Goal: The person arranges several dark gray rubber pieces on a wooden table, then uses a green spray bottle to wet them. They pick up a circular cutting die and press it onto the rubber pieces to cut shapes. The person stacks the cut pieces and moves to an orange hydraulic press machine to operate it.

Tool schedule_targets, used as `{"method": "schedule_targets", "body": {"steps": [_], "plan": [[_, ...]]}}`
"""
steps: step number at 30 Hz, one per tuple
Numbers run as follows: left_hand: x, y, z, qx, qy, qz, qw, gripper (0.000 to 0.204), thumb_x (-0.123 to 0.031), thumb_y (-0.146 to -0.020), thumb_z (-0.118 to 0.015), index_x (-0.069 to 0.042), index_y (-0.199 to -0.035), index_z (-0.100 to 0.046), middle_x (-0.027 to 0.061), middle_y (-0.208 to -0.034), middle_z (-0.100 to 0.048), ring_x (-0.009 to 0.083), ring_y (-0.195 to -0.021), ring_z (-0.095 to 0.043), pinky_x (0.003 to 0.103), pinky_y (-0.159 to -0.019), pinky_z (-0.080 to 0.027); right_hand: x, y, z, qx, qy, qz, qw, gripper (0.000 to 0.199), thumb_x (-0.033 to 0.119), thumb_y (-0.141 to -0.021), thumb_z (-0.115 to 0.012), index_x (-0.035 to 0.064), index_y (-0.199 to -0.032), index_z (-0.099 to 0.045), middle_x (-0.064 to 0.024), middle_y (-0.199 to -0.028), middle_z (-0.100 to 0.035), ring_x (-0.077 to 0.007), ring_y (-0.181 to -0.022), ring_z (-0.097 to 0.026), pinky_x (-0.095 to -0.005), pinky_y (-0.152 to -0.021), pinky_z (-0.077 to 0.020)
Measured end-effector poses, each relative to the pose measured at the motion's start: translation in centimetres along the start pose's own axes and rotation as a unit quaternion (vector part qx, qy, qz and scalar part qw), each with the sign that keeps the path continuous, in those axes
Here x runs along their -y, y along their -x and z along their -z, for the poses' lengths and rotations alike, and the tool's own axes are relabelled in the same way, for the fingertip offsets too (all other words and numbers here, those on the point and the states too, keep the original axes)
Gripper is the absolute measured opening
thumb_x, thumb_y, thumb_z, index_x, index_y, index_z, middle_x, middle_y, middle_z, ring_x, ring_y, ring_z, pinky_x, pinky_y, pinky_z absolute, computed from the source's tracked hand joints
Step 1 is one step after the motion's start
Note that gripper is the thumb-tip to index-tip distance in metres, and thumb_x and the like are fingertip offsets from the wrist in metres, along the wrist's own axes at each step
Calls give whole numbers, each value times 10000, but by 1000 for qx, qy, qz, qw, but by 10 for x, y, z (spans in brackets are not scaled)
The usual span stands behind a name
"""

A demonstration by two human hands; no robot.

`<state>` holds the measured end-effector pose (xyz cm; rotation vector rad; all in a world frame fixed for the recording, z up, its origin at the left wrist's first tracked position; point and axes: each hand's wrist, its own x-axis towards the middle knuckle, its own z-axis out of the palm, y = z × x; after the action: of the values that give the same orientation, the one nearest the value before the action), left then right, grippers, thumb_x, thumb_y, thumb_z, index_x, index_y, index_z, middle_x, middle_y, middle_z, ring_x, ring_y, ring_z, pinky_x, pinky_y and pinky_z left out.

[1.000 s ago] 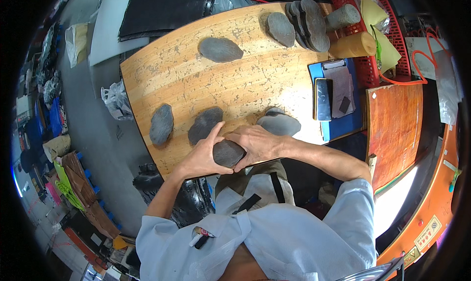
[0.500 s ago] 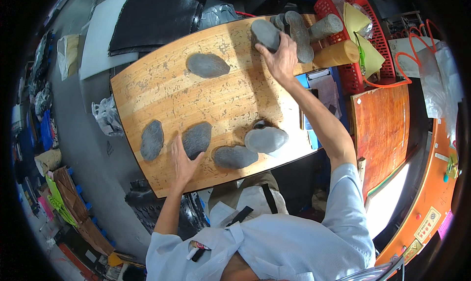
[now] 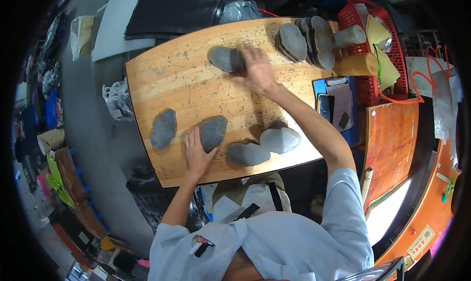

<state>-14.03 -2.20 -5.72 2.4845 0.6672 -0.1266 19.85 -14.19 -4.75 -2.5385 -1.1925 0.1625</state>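
Observation:
Several flat grey oval pieces with wavy edges lie on a worn wooden table point(image 3: 171, 92). My left hand point(image 3: 197, 156) rests open at the lower left edge of one piece point(image 3: 213, 133), thumb and fingers spread. Slightly blurred, my right hand point(image 3: 257, 71) reaches over the right end of the far piece point(image 3: 224, 58), its fingers stretched and covering part of it. Another piece point(image 3: 163, 129) lies at the left. Near the front edge is a darker piece point(image 3: 245, 154), beside a paler one point(image 3: 280, 140) in bright light. Stacked pieces point(image 3: 293, 43) stand at the far right.
Beyond the right edge are two rolls, one grey point(image 3: 349, 36) and one tan point(image 3: 357, 64), beside a red basket point(image 3: 354, 18). A blue clipboard point(image 3: 321, 87) with papers and a phone point(image 3: 325, 107) lies at right. Black sheets point(image 3: 171, 11) lie behind the table.
My right hand has left the piece at the far-right stacks and moved left to the far piece. My left hand stays by the same piece. The whole view has shifted a little.

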Motion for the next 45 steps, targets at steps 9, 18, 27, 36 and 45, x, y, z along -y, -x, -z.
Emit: {"method": "schedule_targets", "body": {"steps": [9, 18, 27, 36, 45], "plan": [[5, 4, -9, -21, -13, 7, 1000, 982, -257, -736, -906, 32, -1522, -392, 228, -1490, -465, 431, -1409, -388, 520, -1201, -293, -3, -26, -19, 88, -126, -80, 985, 833, 520, -758, -852, -39, -1319, -593, -270, -1226, -670, -380, -1206, -611, -468, -1021, -525], [3, 2, -12, -22, -20, 9, 999, 991, -269, -744, -898, 26, -1535, -380, 228, -1504, -459, 420, -1425, -382, 527, -1212, -281, 27, 59, 55, -13, -813, -352, 464, 830, 738, -892, -650, 69, -1376, -558, -150, -1194, -663, -299, -1049, -711, -383, -854, -670], [4, 1, -10, -22, -25, -9, 999, 985, -236, -740, -895, 38, -1529, -373, 241, -1491, -466, 428, -1423, -384, 538, -1213, -278, 30, 75, 77, -31, -820, -351, 451, 890, 759, -895, -624, 49, -1413, -489, -147, -1208, -623, -256, -1041, -698, -385, -869, -668], [1, 1, -7, -13, -20, 0, 1000, 1007, -242, -746, -898, 30, -1548, -353, 226, -1522, -448, 416, -1447, -369, 521, -1229, -269, -10, 63, 104, 9, -569, -379, 730, 981, 758, -830, -696, -113, -1272, -595, -216, -1136, -684, -264, -973, -728, -418, -818, -630], [-1, 3, -7, -19, -25, 1, 1000, 1008, -226, -736, -899, 30, -1545, -355, 226, -1522, -451, 412, -1441, -379, 522, -1225, -272, -113, -17, 87, -98, 145, -195, 965, 919, 641, -738, -804, -116, -1228, -627, -299, -1107, -704, -400, -1016, -709, -469, -841, -603]]}}
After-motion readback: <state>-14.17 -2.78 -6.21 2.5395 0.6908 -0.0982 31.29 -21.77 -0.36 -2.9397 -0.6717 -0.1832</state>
